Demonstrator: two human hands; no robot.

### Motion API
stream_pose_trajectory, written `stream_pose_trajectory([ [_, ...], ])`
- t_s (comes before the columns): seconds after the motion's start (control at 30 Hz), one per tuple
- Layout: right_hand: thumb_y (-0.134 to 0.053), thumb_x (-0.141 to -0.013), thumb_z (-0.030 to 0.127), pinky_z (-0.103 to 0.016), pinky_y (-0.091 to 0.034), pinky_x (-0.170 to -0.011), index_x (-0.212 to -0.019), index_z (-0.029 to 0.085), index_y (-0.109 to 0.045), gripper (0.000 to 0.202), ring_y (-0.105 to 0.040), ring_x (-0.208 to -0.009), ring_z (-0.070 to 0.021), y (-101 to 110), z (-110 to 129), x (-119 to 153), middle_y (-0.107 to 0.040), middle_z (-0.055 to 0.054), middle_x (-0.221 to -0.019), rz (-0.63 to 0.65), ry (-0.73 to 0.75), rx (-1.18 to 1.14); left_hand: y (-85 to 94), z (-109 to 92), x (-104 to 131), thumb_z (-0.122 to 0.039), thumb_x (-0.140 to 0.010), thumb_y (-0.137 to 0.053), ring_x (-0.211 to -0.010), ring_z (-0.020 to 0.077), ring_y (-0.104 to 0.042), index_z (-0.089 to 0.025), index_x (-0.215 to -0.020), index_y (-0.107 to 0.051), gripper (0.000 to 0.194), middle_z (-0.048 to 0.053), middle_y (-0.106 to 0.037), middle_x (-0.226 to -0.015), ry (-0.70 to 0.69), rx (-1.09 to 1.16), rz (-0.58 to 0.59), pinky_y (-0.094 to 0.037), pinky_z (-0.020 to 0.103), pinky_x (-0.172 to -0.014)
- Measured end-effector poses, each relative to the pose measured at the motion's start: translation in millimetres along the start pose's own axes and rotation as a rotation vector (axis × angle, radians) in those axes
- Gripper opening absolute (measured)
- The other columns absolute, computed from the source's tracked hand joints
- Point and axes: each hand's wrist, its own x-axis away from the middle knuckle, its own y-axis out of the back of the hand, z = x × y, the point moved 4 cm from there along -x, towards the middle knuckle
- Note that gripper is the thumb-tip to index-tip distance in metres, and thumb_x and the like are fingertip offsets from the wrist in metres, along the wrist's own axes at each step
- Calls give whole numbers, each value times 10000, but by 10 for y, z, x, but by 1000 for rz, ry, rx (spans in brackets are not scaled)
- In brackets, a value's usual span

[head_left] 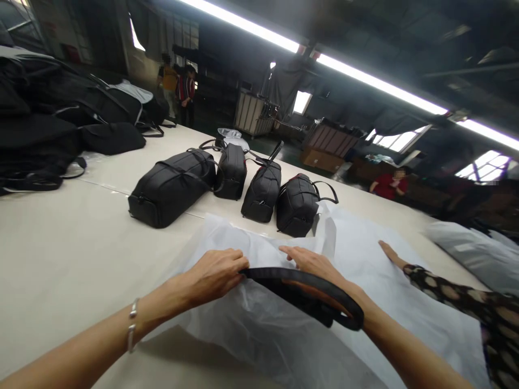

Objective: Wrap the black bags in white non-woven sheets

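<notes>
My left hand is closed on one end of a black strap, just above a translucent white plastic sheet. The strap loops to the right, across my right wrist. My right hand has its fingers apart and stretched over the sheet, with nothing seen in its grasp. Beyond both hands stand several black bags, among them a long one at the left and a rounded one at the right. What lies under the sheet is hard to make out.
A co-worker's hand in a dotted sleeve rests at the right on another white sheet. Black bags are piled at the far left of the pale table. Grey wrapped bundles lie at the right edge. People stand farther back.
</notes>
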Motion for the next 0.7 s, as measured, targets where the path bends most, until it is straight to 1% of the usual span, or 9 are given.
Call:
stream_pose_trajectory([
  [0.13, -618, -908, 247, -435, -432, -968, -939, 189, -741, 140, -641, -972, -293, -193, -30, 197, -724, -100, -929, 21, -101, 200, -59, -8, 238, -174, -957, -518, -763, 196, -634, -227, -920, -594, 100, 20, -643, -895, -13, 33, 98, -420, 277, -620],
  [0.2, -545, -959, 271, -412, -433, -943, -819, 191, -722, 239, -640, -903, -262, -229, -32, 225, -710, -87, -850, 2, -100, 214, -99, -27, 341, -202, -906, -621, -770, 214, -662, -228, -953, -617, 53, 22, -678, -889, 21, 59, 201, -443, 279, -635],
  [0.3, -517, -970, 316, -361, -462, -855, -854, 213, -718, 255, -645, -879, -233, -242, -119, 250, -712, -64, -872, -30, -172, 73, -157, -33, 447, -224, -771, -791, -798, 269, -696, -208, -916, -651, 202, 39, -714, -868, 105, 14, 380, -475, 297, -640],
  [0.37, -561, -929, 314, -336, -470, -844, -921, 239, -719, 176, -647, -902, -219, -258, -210, 283, -712, -40, -916, -55, -228, -41, -139, -20, 437, -204, -749, -811, -802, 281, -699, -191, -905, -651, 224, 51, -720, -893, 182, -46, 399, -492, 307, -632],
  [0.43, -613, -874, 291, -319, -475, -844, -974, 247, -712, 147, -641, -939, -214, -298, -274, 324, -702, -36, -974, -63, -239, -96, -48, -19, 348, -184, -827, -733, -859, 274, -690, -179, -982, -635, 184, 70, -709, -979, 248, -93, 275, -521, 329, -680],
  [0.5, -619, -867, 272, -322, -478, -849, -946, 235, -708, 124, -630, -958, -222, -351, -275, 358, -689, -50, -988, -55, -207, -68, 101, -48, 213, -202, -898, -653, -990, 289, -659, -171, -1101, -607, 211, 113, -674, -1116, 252, -153, 30, -537, 389, -813],
  [0.6, -571, -920, 263, -375, -459, -914, -856, 216, -695, 148, -617, -982, -248, -383, -182, 381, -690, -70, -961, -105, -135, 51, 274, -101, 18, -204, -872, -698, -1343, 355, -462, -210, -1365, -496, 533, 162, -509, -1441, 116, -247, -333, -376, 534, -1112],
  [0.63, -567, -927, 258, -398, -436, -966, -848, 212, -690, 153, -614, -1007, -253, -375, -145, 382, -695, -72, -972, -130, -101, 81, 274, -88, -43, -178, -844, -724, -1431, 366, -357, -230, -1439, -432, 665, 160, -416, -1534, 67, -256, -371, -295, 565, -1167],
  [0.7, -583, -926, 256, -432, -359, -1081, -876, 213, -685, 122, -621, -1043, -241, -345, -123, 381, -708, -62, -1008, -146, -57, 82, 173, -4, -156, -110, -823, -710, -1492, 359, -255, -254, -1446, -442, 693, 124, -375, -1580, -31, -217, -290, -220, 581, -1203],
])
